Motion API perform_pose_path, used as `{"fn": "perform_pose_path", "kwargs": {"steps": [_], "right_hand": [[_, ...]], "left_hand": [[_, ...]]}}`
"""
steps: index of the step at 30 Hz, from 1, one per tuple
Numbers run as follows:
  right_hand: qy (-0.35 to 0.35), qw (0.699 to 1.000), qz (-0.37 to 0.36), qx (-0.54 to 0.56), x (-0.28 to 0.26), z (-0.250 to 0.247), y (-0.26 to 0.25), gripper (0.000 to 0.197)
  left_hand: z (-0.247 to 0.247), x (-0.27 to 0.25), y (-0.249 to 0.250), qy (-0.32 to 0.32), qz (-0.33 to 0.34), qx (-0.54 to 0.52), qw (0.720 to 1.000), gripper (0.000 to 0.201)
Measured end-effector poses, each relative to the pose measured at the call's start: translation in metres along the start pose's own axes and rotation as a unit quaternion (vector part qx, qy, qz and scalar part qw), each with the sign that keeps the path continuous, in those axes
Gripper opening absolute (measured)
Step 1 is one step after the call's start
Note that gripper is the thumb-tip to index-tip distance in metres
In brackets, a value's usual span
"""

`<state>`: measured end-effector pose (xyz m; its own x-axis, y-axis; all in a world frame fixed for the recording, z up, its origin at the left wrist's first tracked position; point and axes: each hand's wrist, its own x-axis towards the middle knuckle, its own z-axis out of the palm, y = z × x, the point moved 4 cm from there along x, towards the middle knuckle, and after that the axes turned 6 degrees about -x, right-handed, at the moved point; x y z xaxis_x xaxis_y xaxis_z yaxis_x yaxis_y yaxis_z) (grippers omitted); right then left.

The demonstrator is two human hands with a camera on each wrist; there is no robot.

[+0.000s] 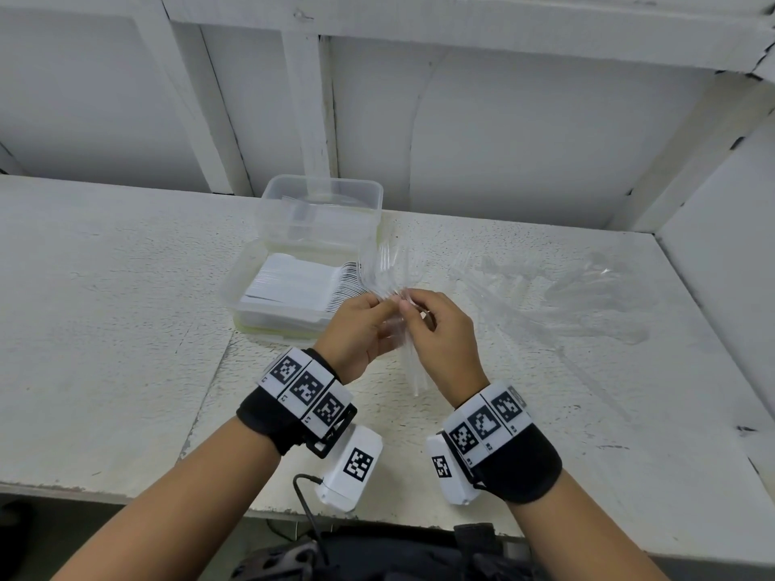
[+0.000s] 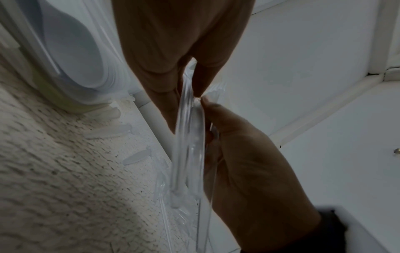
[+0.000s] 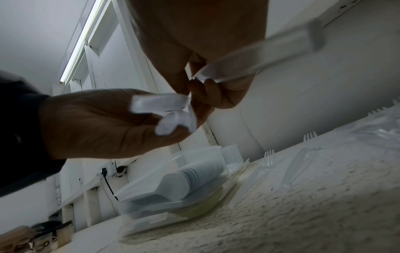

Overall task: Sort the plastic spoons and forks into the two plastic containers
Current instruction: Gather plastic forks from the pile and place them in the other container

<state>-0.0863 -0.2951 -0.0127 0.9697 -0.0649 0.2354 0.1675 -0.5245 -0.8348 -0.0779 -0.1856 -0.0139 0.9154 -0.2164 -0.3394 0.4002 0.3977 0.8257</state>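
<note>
- Fingers [image 1: 413, 306] of the right hand [image 1: 444, 341] are curling round a bunch of clear forks [image 1: 388, 270], pinching at the necks; the left hand [image 1: 356, 333] is gripping the same bunch from the other side, thumb and fingers closed on the handles.
- The white table [image 1: 126, 308] is carrying everything, and the near container [image 1: 235, 287] is sitting on it; that container is the landmark here.
- The near container is holding a packed row of white spoons [image 1: 293, 283], so the spoon sorting is looking largely done.
- The far container [image 1: 323, 203] is standing just behind the near container, touching it or nearly so; clear pieces seem to be lying in it, though I cannot tell which kind.
- Loose forks [image 1: 503, 278] and a crumpled clear wrapper [image 1: 587, 283] are lying well to the right of the near container.
- The held bunch is hovering just right of the near container, tines fanning away from the person.
- Step in hand, as I judge it: squaring up a fistful of forks. The next move is calling for aligned tines and a lift over the near container to the far one, then a return for the loose ones.
</note>
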Motion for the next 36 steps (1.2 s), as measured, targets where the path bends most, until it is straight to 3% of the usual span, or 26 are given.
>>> {"fn": "perform_pose_path", "kwargs": {"steps": [5,11,20,22,24,29,36], "right_hand": [[-0.015,0.999,0.031,0.015,0.001,-0.003,0.004,0.019],[-0.029,0.997,0.07,0.029,0.001,-0.005,0.006,0.005],[0.048,0.998,0.021,-0.031,0.005,-0.011,0.004,0.011],[0.039,0.997,0.006,-0.063,0.002,-0.008,0.003,0.015],[0.024,0.998,0.011,-0.052,0.0,-0.007,0.001,0.006],[-0.059,0.996,0.064,-0.011,0.001,-0.006,0.003,0.026],[-0.123,0.988,0.091,-0.018,0.004,-0.014,0.002,0.023]], "left_hand": [[-0.002,0.001,-0.005,-0.026,-0.028,0.0,0.999,0.02],[-0.007,0.001,-0.007,0.009,-0.02,0.019,1.0,0.018],[-0.004,0.002,-0.008,0.016,-0.007,0.023,1.0,0.015],[-0.003,0.003,-0.009,0.016,-0.001,0.033,0.999,0.016],[-0.002,0.003,-0.01,0.013,0.002,0.037,0.999,0.015],[-0.003,0.001,-0.008,0.003,-0.003,0.021,1.0,0.017],[-0.002,0.0,-0.007,0.005,-0.022,0.039,0.999,0.017]]}}
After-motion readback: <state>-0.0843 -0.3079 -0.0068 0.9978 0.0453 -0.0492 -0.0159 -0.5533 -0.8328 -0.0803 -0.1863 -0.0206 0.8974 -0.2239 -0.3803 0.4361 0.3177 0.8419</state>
